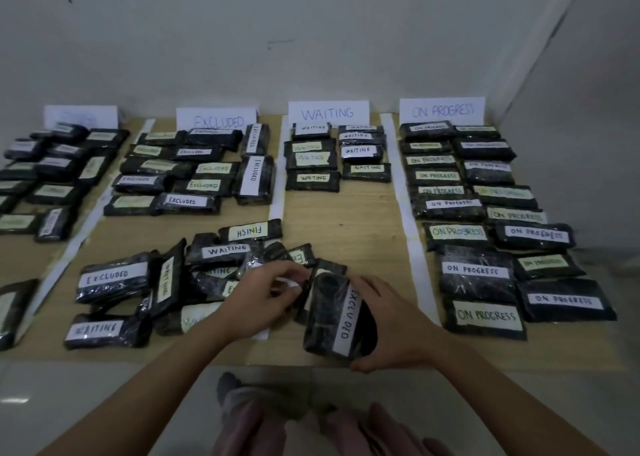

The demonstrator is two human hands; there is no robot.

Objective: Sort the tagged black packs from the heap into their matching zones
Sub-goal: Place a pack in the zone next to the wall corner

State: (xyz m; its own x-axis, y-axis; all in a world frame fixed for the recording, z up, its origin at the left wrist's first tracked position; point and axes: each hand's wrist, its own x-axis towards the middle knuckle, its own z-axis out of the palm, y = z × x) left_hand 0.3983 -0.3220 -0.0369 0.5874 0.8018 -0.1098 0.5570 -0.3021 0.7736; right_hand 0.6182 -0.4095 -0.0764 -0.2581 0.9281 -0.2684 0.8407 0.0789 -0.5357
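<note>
The right hand (391, 320) holds a black pack (337, 317) with its fingers curled round the side. The white tag on it reads EXCLUDED. The pack is tipped up at the right edge of the heap (194, 282), near the front of the board (346, 213). The left hand (266, 293) has its fingers bent round the edge of another pack in the heap, next to a small white bit; I cannot tell just what it pinches.

To do this step well, I think the person should read the tag first, then carry the pack up and to the left, to the rows under the EXCLUDED sign (216, 118). It should lie flat with the tag up, beside the other packs there, and not cross the white tape line (277, 192) into the WAITING sign (328, 113) part.

The board is light brown and lies on a pale, shiny floor (86, 386). A plain white wall (311, 40) stands behind the signs. The ON PROGRESS packs (485, 234) fill the right side. The room looks dim.
</note>
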